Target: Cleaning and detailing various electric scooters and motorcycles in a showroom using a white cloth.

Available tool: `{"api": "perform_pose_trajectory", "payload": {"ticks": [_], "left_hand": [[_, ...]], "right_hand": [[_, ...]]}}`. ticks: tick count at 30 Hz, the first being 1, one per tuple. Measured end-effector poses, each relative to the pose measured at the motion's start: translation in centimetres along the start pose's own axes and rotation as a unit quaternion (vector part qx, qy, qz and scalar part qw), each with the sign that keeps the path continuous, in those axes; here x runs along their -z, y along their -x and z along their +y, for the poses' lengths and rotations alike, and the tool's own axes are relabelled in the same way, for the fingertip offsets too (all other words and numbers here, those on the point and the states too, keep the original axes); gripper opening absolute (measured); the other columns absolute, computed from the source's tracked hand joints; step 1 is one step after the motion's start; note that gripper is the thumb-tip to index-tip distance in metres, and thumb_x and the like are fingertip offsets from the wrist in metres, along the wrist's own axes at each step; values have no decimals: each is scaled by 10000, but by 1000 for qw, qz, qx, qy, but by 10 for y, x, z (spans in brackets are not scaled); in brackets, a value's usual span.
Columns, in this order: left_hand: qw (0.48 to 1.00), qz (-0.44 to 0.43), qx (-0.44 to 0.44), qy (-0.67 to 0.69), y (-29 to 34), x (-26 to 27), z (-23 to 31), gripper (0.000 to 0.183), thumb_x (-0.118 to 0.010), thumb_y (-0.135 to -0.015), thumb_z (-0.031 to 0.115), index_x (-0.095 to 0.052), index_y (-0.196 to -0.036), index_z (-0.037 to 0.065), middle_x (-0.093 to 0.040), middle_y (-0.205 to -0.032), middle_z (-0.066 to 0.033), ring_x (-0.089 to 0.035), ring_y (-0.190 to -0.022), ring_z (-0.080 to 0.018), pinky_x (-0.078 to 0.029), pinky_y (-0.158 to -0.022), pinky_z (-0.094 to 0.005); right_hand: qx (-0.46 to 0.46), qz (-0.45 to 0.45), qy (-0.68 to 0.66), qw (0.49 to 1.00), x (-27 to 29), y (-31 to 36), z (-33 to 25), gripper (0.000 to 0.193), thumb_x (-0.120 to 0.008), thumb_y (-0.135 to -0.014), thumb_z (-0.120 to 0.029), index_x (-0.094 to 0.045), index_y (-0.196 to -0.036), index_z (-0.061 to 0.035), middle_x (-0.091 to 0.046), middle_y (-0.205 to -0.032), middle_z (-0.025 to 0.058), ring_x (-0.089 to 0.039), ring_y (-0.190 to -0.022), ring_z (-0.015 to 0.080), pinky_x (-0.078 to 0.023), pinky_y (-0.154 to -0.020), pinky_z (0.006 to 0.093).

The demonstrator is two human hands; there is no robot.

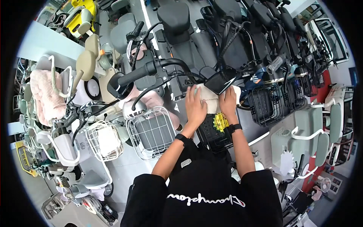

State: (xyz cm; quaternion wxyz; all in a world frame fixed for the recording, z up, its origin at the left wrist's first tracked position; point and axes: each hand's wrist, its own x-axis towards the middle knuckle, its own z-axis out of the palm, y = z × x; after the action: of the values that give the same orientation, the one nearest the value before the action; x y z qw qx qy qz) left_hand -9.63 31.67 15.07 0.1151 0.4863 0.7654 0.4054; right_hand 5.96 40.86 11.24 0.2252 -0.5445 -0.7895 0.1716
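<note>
A cream cloth [210, 101] lies bunched over the front of a black scooter, just below its dark display panel [222, 81]. At the cloth's left edge is my left hand [196, 105], its fingers stretched and a little apart. My right hand [227, 101] presses on the cloth with its fingers close together; part of the cloth sticks out to its right. Below both hands hangs a black basket [206, 133], with a yellow printed tag [220, 122] by my right wrist. My fingertips partly hide what lies under the cloth.
A black handlebar [140, 73] reaches out to the left. On that side stand pale scooters with white wire baskets [151, 132]. Dark scooters with black baskets [265, 108] line the right. Beyond the display is a black seat [174, 17]. Grey-green seats [315, 128] stand far right.
</note>
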Motion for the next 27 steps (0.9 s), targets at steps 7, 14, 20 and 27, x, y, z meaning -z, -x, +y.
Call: {"api": "perform_pose_trajectory", "payload": {"ticks": [7, 14, 20, 27], "left_hand": [[981, -155, 19, -111, 3, -10, -18, 643, -550, -927, 303, -395, -1482, 17, -375, -1558, -126, -200, -1501, -358, -99, -1190, -615], [975, -216, -20, -53, 52, 14, -7, 725, -604, -909, 288, -337, -1451, -112, -407, -1496, -257, -296, -1458, -385, -183, -1209, -508], [987, -54, -103, 114, 13, 60, 89, 842, -669, -838, 110, -190, -1481, -147, -236, -1536, -357, -285, -1425, -494, -260, -1176, -509], [997, 23, -75, 23, -30, 35, 72, 833, -641, -851, 153, -200, -1511, -101, -178, -1574, -327, -203, -1460, -489, -216, -1195, -513]], "right_hand": [[89, -52, 112, 988, 3, 29, -44, 417, -492, -975, -207, -565, -1310, 31, -490, -1440, 181, -333, -1418, 429, -213, -1166, 599], [143, -31, -3, 989, 35, 70, -69, 594, -600, -850, -45, -450, -1420, 23, -463, -1485, 186, -382, -1412, 389, -253, -1169, 576], [239, 148, 73, 957, 108, 36, -92, 521, -590, -925, -112, -457, -1408, 33, -464, -1490, 203, -428, -1393, 376, -284, -1152, 577], [158, -14, 113, 981, 83, -10, -74, 534, -547, -942, -211, -465, -1412, 28, -470, -1482, 174, -420, -1387, 360, -280, -1166, 516]]}}
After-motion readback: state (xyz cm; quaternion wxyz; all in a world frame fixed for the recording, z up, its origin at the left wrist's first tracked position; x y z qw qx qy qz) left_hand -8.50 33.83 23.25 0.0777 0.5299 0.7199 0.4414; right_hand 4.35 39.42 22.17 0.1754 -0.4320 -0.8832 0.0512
